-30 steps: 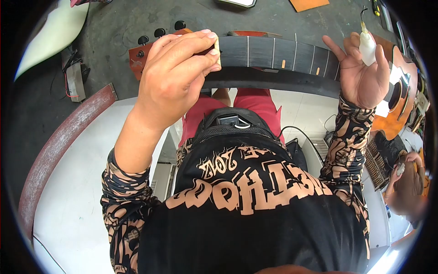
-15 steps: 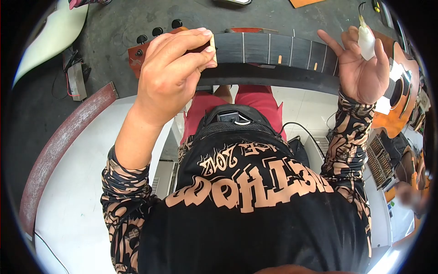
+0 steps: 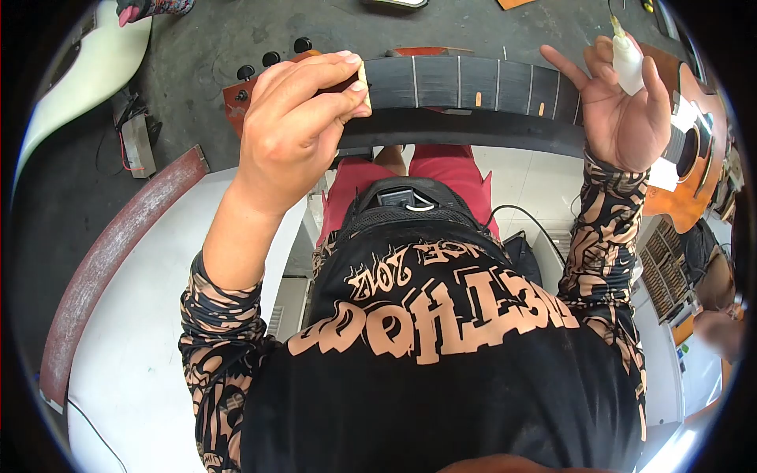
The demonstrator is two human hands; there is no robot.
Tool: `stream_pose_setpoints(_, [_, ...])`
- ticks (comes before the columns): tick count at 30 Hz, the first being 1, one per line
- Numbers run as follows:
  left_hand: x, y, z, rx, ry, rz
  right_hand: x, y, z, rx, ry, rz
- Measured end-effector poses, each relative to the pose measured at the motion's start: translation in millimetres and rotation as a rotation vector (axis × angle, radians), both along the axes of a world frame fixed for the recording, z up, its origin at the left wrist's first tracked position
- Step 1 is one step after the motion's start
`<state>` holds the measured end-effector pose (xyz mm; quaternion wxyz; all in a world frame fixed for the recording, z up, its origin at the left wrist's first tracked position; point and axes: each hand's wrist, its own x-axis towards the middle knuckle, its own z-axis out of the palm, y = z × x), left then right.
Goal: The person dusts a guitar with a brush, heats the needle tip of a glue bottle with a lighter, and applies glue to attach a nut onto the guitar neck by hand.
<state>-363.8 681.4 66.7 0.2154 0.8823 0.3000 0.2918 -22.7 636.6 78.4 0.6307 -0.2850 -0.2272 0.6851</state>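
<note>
A guitar neck with a dark fretboard (image 3: 434, 83) lies across the top of the view. At its headstock end my left hand (image 3: 296, 130) pinches a thin cream strip, which looks like a guitar nut (image 3: 363, 88), upright at the fretboard's end. Whether the strip touches the wood I cannot tell. Over the body end my right hand (image 3: 627, 126) is palm up, with a small white glue bottle (image 3: 628, 65) with a narrow tip held between its fingers. Dark tuning pegs (image 3: 271, 58) show beyond my left hand.
The orange-brown guitar body (image 3: 706, 169), with white paper near its soundhole, lies at the right. A curved reddish-brown strip (image 3: 118, 252) runs along a white surface (image 3: 158, 331) at left. A pale guitar-shaped body (image 3: 79, 71) and a small metal box (image 3: 138, 146) are at upper left.
The view has shifted slightly. Both hands keep nearly the same pose, the left still pinching the nut and the right still holding the glue bottle.
</note>
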Motion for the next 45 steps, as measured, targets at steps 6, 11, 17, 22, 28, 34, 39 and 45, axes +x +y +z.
stream_pose_setpoints(6, [1.5,0.2,3.7,0.005,0.006,-0.003,-0.7,-0.8,1.3,0.010,0.015,0.003])
stream_pose_setpoints(11, [2.8,1.5,3.5,0.029,-0.001,-0.010,-1.1,-1.6,1.9,0.021,0.028,0.012])
stream_pose_setpoints(17, [2.6,2.7,2.2,0.059,0.007,-0.019,-1.0,-2.0,1.9,0.022,0.026,0.000])
stream_pose_setpoints(22, [1.3,1.6,1.9,0.056,0.007,-0.009,-2.6,-1.8,3.0,0.027,0.032,0.006])
stream_pose_setpoints(28, [0.1,1.1,0.9,0.050,-0.008,-0.009,-3.7,-3.3,3.2,0.009,0.044,-0.011])
stream_pose_setpoints(34, [-5.2,-2.5,5.1,0.000,0.038,0.005,-12.4,-4.7,8.3,-0.032,0.024,-0.035])
stream_pose_setpoints(39, [-9.7,-1.2,5.5,-0.003,0.024,-0.026,-11.5,-0.5,-0.4,0.072,0.050,0.073])
stream_pose_setpoints(45, [-19.3,-4.7,0.9,-0.007,-0.024,0.011,-22.8,-2.5,0.7,0.002,0.077,0.097])
